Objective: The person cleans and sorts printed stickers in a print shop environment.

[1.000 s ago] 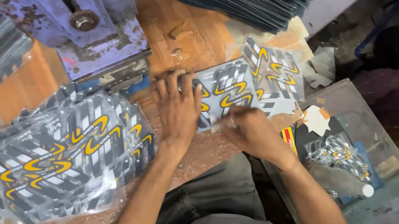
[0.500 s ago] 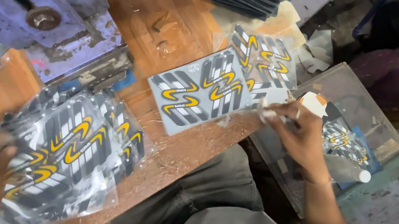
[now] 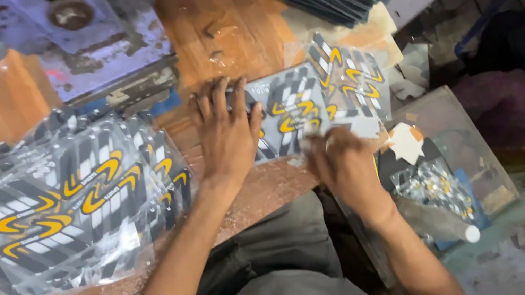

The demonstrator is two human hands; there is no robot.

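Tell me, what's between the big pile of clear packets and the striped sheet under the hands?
In the head view, bare wooden board and the left hand lie between the packet pile and the striped sheet.

Under my left hand [image 3: 227, 134] lies a grey card [image 3: 299, 110] with black-and-white stripes and yellow swirls. Left of it, the clear-wrapped stack [image 3: 65, 207] repeats that pattern on my orange-brown board [image 3: 214, 22].

Left hand [image 3: 226, 132] lies flat, fingers [image 3: 218, 98] spread forward; right hand [image 3: 344, 168] is curled beside it.
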